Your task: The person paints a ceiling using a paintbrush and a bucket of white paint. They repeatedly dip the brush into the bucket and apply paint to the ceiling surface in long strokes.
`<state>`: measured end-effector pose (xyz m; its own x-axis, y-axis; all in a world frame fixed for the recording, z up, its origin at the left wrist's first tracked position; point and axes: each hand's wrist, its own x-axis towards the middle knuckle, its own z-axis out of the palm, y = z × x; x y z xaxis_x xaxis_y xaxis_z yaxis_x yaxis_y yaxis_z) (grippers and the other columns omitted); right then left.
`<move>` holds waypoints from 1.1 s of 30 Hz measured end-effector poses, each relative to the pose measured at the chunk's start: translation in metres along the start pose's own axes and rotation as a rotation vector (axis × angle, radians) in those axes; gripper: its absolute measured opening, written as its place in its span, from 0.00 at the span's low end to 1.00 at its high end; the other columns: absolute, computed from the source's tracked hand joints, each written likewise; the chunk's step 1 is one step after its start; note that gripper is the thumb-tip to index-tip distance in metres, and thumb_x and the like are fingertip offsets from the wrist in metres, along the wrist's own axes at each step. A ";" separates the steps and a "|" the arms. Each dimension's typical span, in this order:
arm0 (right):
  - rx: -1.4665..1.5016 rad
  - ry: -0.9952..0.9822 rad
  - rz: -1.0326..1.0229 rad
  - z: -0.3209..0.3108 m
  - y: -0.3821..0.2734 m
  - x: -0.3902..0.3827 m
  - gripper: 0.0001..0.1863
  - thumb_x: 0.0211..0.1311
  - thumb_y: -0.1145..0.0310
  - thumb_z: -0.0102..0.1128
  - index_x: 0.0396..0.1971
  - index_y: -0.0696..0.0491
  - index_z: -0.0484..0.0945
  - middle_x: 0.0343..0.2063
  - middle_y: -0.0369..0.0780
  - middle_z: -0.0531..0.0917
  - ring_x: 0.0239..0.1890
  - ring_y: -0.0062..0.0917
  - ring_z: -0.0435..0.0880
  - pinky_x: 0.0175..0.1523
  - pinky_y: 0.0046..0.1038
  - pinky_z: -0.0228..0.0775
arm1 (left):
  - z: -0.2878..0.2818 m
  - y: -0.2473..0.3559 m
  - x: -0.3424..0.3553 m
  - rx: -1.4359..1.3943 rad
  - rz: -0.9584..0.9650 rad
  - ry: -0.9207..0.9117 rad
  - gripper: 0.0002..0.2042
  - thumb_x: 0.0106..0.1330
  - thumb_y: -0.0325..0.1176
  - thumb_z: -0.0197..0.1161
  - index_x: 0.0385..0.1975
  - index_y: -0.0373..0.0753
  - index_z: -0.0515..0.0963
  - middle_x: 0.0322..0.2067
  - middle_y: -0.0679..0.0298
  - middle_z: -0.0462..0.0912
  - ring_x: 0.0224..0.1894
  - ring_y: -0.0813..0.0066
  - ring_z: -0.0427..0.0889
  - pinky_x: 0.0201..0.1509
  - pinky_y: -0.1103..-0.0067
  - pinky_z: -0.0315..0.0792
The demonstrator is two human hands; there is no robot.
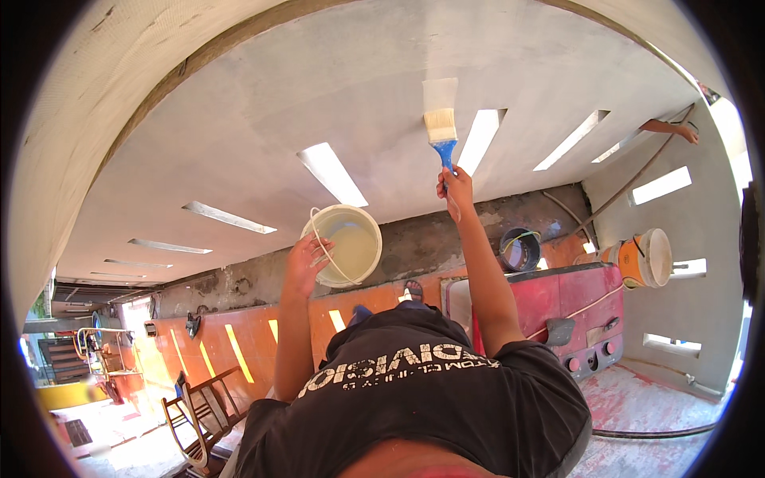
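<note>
Gripping the blue handle, the right hand holds a paintbrush nearly upright in the picture — bristles pointing away from the person, pressed to the grey wall. The left hand clutches a cream bucket by its rim — mouth facing the camera.

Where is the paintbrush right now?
In the head view, the paintbrush is upper centre, held by the right hand, bristles against the grey wall, right of the white bucket.

Open wall above, clutter below

Bare grey wall surrounds the brush; the held bucket, a red machine and an orange bucket crowd the floor.
</note>
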<state>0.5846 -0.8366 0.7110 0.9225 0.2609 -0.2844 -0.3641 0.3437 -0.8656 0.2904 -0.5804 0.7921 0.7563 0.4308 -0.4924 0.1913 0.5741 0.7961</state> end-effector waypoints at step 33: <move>-0.118 -0.150 -0.360 0.089 -0.188 -0.060 0.15 0.71 0.73 0.52 0.52 0.61 0.79 0.20 0.31 0.72 0.16 0.09 0.61 0.19 0.18 0.49 | -0.013 -0.031 0.006 -0.087 -0.014 0.084 0.15 0.72 0.42 0.55 0.48 0.38 0.73 0.40 0.61 0.80 0.52 0.62 0.80 0.54 0.63 0.76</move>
<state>0.5863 -0.8366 0.9272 0.9563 0.2744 0.1015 0.0043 0.3336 -0.9427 0.2809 -0.5861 0.7599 0.6979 0.4769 -0.5343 0.1439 0.6374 0.7569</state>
